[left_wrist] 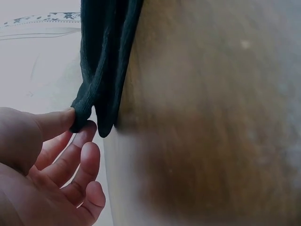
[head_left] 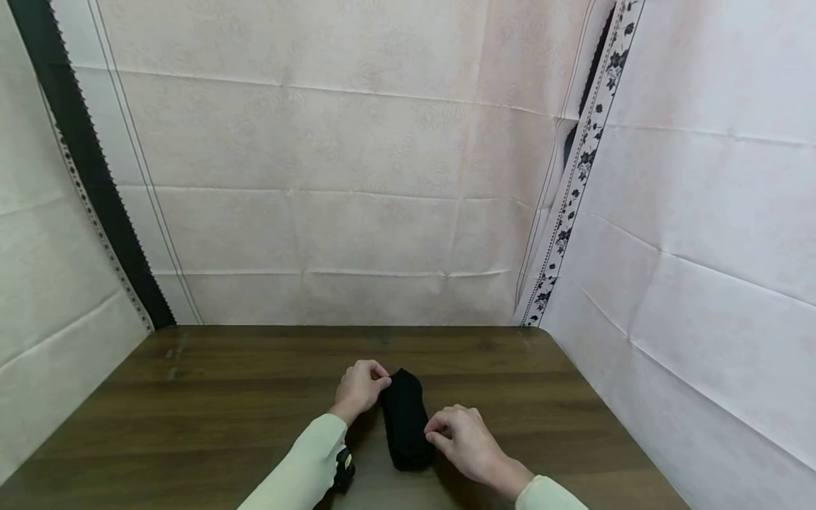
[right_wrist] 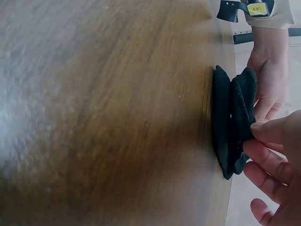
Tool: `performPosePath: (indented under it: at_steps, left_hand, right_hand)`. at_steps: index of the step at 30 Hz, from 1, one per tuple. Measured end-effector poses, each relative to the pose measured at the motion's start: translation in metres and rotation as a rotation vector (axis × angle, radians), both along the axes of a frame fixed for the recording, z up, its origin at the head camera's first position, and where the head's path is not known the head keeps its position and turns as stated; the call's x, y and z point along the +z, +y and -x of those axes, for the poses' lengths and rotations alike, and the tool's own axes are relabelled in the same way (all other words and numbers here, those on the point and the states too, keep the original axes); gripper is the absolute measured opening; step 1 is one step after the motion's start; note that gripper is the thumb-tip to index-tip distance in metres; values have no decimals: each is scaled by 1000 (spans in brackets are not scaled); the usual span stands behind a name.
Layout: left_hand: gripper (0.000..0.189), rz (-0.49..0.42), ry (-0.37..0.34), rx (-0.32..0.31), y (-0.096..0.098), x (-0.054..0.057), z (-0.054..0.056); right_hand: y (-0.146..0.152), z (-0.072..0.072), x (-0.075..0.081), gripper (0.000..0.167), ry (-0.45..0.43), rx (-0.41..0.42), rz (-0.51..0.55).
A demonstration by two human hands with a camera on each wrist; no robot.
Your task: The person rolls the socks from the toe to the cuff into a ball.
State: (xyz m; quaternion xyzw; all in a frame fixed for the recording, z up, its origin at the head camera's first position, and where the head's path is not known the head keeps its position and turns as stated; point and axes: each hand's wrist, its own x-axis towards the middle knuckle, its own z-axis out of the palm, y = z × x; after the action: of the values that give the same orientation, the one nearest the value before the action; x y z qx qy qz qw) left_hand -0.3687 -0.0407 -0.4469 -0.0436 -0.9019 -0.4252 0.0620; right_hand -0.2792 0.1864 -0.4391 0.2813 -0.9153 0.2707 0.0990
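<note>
On the wooden table lies a folded black knit cloth point(head_left: 406, 421), long and narrow like a sock, with rounded ends. My left hand point(head_left: 360, 388) pinches its far left corner between thumb and fingertips. In the left wrist view, ribbed folds of the cloth point(left_wrist: 106, 61) show above the left hand point(left_wrist: 61, 160). At the near right edge, my right hand point(head_left: 467, 440) pinches the cloth with thumb and index finger. Two stacked layers of the cloth point(right_wrist: 230, 113) appear in the right wrist view, the upper one between the fingers of the right hand point(right_wrist: 277, 160).
The brown wooden table point(head_left: 210, 411) carries the cloth near its middle. Pale creased sheets hang around it, one at the back point(head_left: 357, 234) and one at the right point(head_left: 714, 212), the latter edged with a dark floral border. A black strap device point(head_left: 344, 469) sits on the left wrist.
</note>
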Motion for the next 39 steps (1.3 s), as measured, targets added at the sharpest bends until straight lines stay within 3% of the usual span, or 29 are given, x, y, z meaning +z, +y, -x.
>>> performPosePath:
  at_steps: [15,23,32,39]
  left_hand:
    - [8,37,3,15,-3,-5,3]
    - [10,58,22,-4,-6,1,-1]
    - [9,148,91,-134,-9,16,-22]
    - [11,270,198,-305,-10,27,-49]
  right_hand:
    - [-2,1,-7,9,-29,2,-13]
    - [-2,0,-6,6,-19,-4,-6]
    - [5,0,-1,8,76,29,3]
    - [12,-2,5,6,206,197,-44]
